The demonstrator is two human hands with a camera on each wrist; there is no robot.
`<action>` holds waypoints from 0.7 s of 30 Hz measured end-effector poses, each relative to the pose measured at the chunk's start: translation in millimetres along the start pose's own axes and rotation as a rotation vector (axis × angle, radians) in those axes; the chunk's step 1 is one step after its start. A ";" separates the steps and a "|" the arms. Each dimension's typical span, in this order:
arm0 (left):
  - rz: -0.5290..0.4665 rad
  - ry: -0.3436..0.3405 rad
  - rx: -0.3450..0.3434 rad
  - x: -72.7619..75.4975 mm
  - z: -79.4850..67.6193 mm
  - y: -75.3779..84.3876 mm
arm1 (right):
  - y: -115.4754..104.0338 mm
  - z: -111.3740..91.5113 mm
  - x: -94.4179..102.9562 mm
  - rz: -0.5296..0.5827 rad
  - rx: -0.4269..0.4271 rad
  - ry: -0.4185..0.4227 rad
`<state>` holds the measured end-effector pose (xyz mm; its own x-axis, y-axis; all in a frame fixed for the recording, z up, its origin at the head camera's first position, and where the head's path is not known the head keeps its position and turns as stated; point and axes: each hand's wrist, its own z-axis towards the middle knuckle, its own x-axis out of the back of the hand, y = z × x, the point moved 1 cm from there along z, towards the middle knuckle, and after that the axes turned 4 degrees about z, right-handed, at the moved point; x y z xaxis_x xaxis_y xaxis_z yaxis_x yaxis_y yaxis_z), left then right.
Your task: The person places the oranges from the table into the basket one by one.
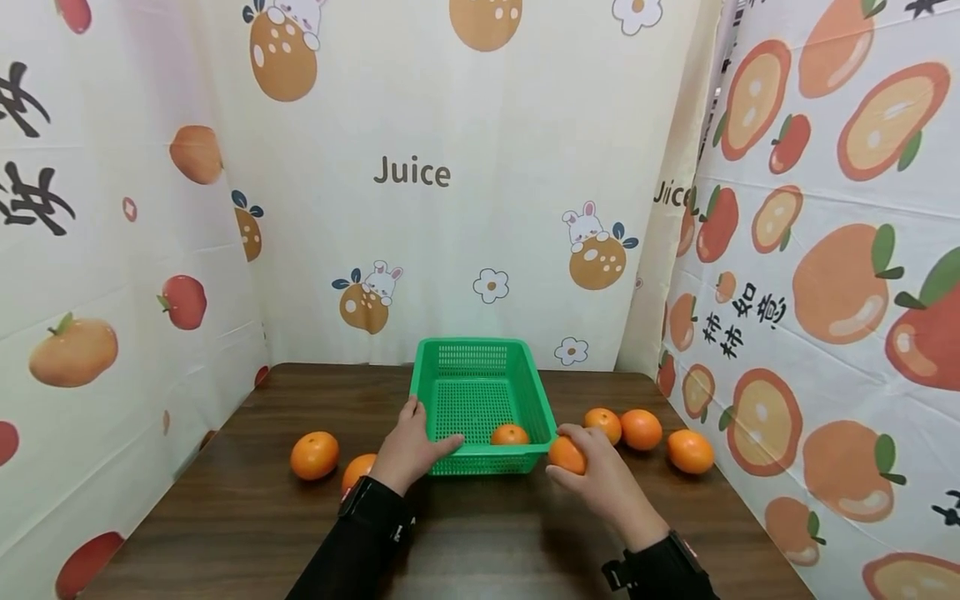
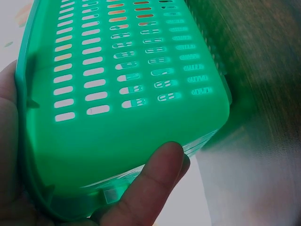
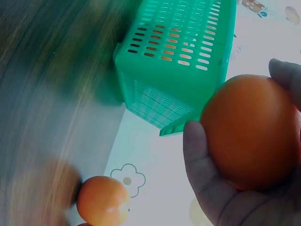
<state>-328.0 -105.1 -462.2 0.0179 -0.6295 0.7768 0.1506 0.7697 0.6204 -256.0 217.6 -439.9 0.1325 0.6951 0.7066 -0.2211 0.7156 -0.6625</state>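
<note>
Oranges (image 1: pixel 315 456) numbered seven by my count: one in the basket, one in a hand, five on the counter. Printed cloth (image 1: pixel 480 100) rose on three sides, hanging beyond the far edge of the brown counter (image 1: pixel 480 542) and along its left and right edges. A broad stretch of wood lay open on the near side. One green basket (image 1: pixel 480 464) stood about midway across, its slotted floor showing widely behind the lone fruit (image 1: pixel 510 434) inside. The left hand (image 1: pixel 411 450) gripped its near left corner; the right hand (image 1: pixel 600 479) had thumb and fingers round one orange (image 1: pixel 567 457), just beside the near right corner. Two others sat to the left, one partly hidden by the left hand, and three to the right. They looked round, smooth and slightly shiny.
</note>
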 end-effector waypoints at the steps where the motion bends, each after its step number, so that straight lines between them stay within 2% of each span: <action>1: -0.002 -0.002 0.002 0.3 0.3 0.5 | -0.7 -0.2 0.3 0.002 0.003 0.003; 9: 0.000 0.001 -0.001 0.3 1.3 0.1 | -9.8 1.3 -1.5 0.027 0.041 0.050; 21: 0.000 0.001 0.015 2.2 -1.3 2.1 | -16.6 8.4 -8.5 0.082 0.020 0.095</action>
<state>-326.4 -105.0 -459.3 0.0192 -0.6296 0.7767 0.1360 0.7713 0.6218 -261.6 199.3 -432.9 0.2041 0.7553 0.6228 -0.2540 0.6553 -0.7114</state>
